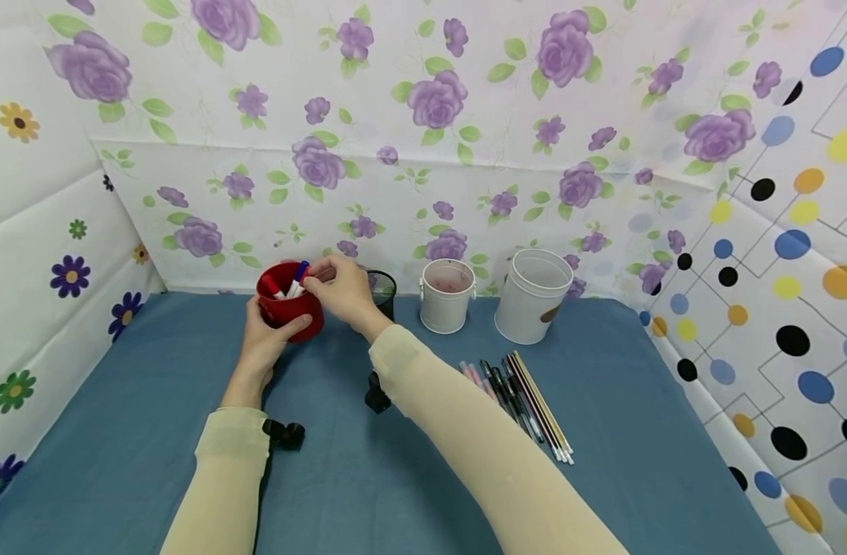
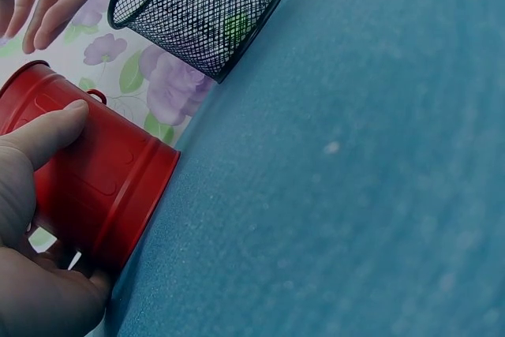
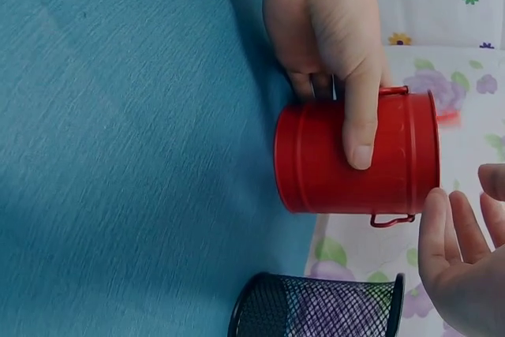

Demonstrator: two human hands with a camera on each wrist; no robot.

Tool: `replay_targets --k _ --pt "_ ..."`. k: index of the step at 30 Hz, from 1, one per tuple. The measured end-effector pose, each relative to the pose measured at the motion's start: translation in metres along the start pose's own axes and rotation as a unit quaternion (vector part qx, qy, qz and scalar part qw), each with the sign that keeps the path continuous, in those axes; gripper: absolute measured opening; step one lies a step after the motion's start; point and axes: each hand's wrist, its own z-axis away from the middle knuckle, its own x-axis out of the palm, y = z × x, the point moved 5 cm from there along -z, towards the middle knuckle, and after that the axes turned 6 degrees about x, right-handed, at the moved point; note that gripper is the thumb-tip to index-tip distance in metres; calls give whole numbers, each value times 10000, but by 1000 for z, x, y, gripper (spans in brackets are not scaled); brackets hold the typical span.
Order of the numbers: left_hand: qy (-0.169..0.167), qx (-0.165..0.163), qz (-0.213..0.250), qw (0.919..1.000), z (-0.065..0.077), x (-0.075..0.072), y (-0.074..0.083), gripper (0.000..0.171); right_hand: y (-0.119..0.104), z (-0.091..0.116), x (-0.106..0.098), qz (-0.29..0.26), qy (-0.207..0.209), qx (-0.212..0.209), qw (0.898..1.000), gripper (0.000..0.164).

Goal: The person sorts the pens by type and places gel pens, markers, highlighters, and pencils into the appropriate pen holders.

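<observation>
My left hand (image 1: 260, 347) grips a small red metal bucket (image 1: 286, 311) standing at the back left of the cloth. Its thumb lies across the bucket's near wall and its fingers reach round the far side. White markers (image 1: 294, 290) with red and blue ends lean inside the bucket. Over the bucket's right rim is my right hand (image 1: 345, 294), its fingertips close by the blue-ended marker. In the right wrist view, that hand's fingers (image 3: 444, 230) extend loosely beside the rim, thumb apart, with nothing visible between them. A red marker end (image 3: 448, 119) pokes out of the bucket's mouth.
A black mesh pen cup (image 2: 197, 17) stands just right of the bucket, partly behind my right hand. Further right are a small white bucket (image 1: 445, 310) and a taller white bucket (image 1: 523, 312). Several pens and pencils (image 1: 523, 408) lie beside my right forearm. Patterned cloth walls surround the table.
</observation>
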Motion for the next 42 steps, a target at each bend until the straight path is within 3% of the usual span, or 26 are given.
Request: replay_targets --k 6,12,18,26,34,42 --pt "67 149 -108 9998 -7 -2 -12 108 2 1 -14 154 -71 -274 9995 18" --pt "46 176 -68 9998 -10 1 -13 109 5 8 -54 1229 -624 -903 9863 22" --pt "60 200 -64 9998 -8 -1 -13 109 15 32 -100 1889 -835 -890 9744 18" --pt "86 200 -108 9997 -8 -1 -16 109 24 69 -146 2520 -759 -973 9598 19" --pt "-5 76 -3 10000 -5 2 -6 107 41 105 -165 2564 -637 -800 9611 18" --pt "-43 -43 66 10000 10 2 18 105 63 128 -161 2477 -622 -444 9658 19"
